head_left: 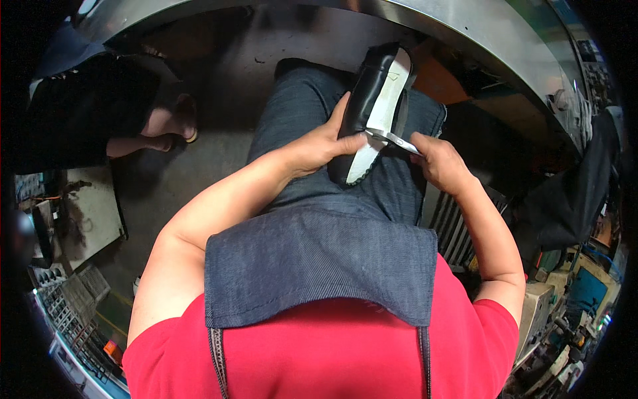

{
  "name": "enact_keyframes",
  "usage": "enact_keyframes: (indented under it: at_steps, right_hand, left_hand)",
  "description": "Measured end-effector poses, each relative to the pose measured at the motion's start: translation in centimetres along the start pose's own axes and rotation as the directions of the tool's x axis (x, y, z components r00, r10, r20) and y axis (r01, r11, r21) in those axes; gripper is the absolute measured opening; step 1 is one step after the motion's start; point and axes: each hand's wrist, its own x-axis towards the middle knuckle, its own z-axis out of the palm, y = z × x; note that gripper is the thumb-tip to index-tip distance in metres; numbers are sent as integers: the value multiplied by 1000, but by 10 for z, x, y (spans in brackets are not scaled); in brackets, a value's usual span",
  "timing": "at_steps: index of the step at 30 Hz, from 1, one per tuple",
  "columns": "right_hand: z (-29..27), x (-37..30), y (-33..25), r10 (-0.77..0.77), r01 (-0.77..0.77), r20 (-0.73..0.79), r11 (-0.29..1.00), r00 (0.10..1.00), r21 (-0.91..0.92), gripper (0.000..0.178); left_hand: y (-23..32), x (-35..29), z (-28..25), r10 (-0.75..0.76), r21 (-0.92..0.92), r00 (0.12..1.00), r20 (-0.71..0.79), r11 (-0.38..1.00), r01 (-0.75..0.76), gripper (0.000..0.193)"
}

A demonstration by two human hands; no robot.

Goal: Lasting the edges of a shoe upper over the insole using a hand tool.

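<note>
A black leather shoe upper point(367, 90) lies across my lap, bottom side up, with its long white insole point(387, 100) facing me. My left hand point(319, 143) is closed round its left side, the thumb lying over the edge near the insole's middle. In my right hand point(440, 163) are silver metal pliers point(397, 141), held by the handles from the right. Their head reaches over the insole's edge beside my left thumb; whether the jaws pinch the leather I cannot tell. Gathered leather shows along the near rounded end.
A denim apron point(319, 266) covers my lap. Ahead curves a metal-edged workbench point(458, 26). Another person's bare foot point(189, 116) and dark clothing are at the left. Black cloth point(568, 186) hangs at the right, above boxes point(535, 309) and clutter.
</note>
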Motion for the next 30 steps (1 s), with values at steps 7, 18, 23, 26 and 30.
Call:
enact_keyframes:
  at_steps: [7,18,23,26,30]
  right_hand:
    - [8,-17,-9,-4,4,-85,1000,996,0,15]
    - [28,-12,-51,140,-14,-367,945,920,327,17]
    - [23,-11,-43,284,-245,-175,945,943,217,18]
    - [27,-9,-55,253,-87,-328,891,910,445,20]
    - [29,-2,-46,285,-232,-177,934,942,271,12]
  left_hand:
    - [1,5,3,47,152,996,-78,988,-34,81]
    - [16,3,20,37,332,975,-218,943,38,76]
    - [16,0,17,95,269,984,-150,962,-51,88]
    - [21,-4,15,76,211,992,-97,976,-55,99]
    - [17,-5,12,44,141,996,-75,989,-33,110]
